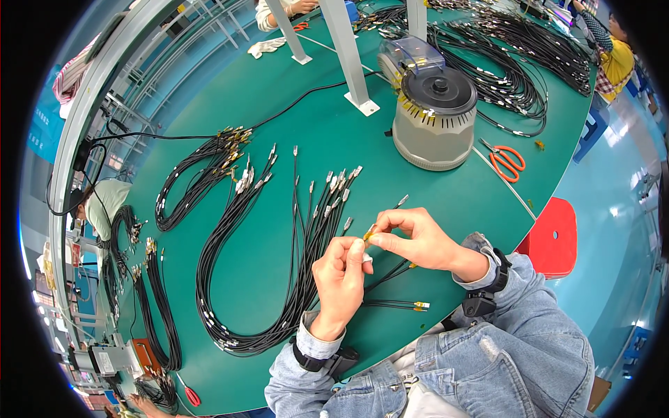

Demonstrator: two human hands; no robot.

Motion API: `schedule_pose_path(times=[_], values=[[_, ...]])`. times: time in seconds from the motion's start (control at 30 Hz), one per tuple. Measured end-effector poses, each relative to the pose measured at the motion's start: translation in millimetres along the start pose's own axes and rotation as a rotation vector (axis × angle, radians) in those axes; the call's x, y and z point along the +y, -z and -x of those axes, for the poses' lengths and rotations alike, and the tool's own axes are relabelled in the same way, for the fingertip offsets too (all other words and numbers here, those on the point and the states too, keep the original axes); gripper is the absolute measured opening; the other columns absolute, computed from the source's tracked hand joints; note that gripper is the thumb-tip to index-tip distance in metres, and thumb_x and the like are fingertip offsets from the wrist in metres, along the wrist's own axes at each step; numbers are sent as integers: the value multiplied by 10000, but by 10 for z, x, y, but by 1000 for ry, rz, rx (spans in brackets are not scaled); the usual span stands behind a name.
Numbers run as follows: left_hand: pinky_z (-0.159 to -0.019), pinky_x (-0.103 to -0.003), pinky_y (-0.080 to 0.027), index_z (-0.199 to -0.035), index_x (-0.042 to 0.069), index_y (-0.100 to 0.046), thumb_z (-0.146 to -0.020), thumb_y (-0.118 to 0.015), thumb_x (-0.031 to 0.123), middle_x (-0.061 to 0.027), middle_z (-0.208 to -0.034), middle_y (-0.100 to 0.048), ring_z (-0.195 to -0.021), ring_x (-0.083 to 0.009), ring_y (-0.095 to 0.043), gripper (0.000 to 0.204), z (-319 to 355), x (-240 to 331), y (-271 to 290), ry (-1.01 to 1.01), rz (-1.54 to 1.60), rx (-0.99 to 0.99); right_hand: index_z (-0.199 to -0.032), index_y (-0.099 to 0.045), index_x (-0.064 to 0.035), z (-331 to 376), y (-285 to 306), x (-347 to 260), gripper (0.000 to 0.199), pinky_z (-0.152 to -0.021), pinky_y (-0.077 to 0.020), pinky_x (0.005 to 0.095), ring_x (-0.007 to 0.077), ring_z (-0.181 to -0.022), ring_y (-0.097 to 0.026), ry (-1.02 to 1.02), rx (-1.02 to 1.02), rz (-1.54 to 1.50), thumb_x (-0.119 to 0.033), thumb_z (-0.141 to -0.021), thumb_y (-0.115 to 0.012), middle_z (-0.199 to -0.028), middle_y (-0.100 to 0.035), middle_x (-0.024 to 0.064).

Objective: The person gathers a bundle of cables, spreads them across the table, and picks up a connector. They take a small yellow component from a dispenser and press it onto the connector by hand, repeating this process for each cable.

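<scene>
The left hand [340, 277] and the right hand [411, 239] meet above the green desk [334, 139], their fingers pinched narrow on the end of a thin black cable with a small yellow tag [370, 234]. The right thumb and forefinger close on the tag from the right, while the left fingers [354, 252] hold just below it, touching the right hand's fingertips. The cable drops from the fingers and runs down and to the right under the right wrist, ending near a second loose black cable end with a yellow-and-white tip [420, 305] lying on the desk below the right hand.

Just left of the left fingers lies a long looped bundle of black cables with silver metal connectors [279, 230], its connector ends fanned out above the fingers. Farther left, well apart, sits another looped black cable bundle with gold-coloured ends [198, 177]. Beyond the right fingers, up the desk, stands a round grey machine with a dark lid [435, 118], and to its right lie orange-handled scissors [507, 161]. A red plastic stool [554, 237] stands right of the right wrist.
</scene>
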State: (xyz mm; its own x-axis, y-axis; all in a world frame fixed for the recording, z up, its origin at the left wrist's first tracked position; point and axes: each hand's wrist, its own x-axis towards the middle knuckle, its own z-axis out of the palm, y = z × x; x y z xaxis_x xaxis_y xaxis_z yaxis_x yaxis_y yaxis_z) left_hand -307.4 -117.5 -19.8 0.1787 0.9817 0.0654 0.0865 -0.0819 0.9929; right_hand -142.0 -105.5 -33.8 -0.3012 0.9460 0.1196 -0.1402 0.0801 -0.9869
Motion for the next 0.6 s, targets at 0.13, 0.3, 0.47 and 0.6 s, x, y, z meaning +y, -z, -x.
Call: schedule_pose_path(times=[0.13,0.3,0.47,0.6], values=[[-432,-168,-352,-834,-3,-555,-912,-510,139,6,-591,-543,-501,-32,-489,169,-14,-15,32,24,4,-35,-841,-582,11,2,-2,-23,129,-715,-431,254,95,-774,-525,9,0,9,-117,-855,-589,-829,-590,37],[-413,-163,-316,-840,14,-556,-921,-497,164,16,-581,-527,-468,-24,-448,181,-46,-28,78,52,89,-97,-822,-585,10,3,-9,-64,104,-708,-432,253,107,-736,-535,69,20,99,-92,-842,-589,-788,-590,44],[-386,-158,-255,-854,43,-556,-930,-481,196,29,-567,-508,-427,-8,-368,187,-73,40,109,230,213,-184,-831,-609,4,-7,7,-53,82,-696,-440,253,118,-702,-554,239,71,394,-78,-822,-605,-738,-600,44],[-375,-155,-238,-860,58,-558,-935,-471,214,29,-565,-509,-413,-4,-342,193,-89,32,103,276,250,-184,-851,-630,0,9,-37,-57,101,-694,-445,251,112,-709,-567,134,120,249,-90,-805,-633,-737,-615,39]])
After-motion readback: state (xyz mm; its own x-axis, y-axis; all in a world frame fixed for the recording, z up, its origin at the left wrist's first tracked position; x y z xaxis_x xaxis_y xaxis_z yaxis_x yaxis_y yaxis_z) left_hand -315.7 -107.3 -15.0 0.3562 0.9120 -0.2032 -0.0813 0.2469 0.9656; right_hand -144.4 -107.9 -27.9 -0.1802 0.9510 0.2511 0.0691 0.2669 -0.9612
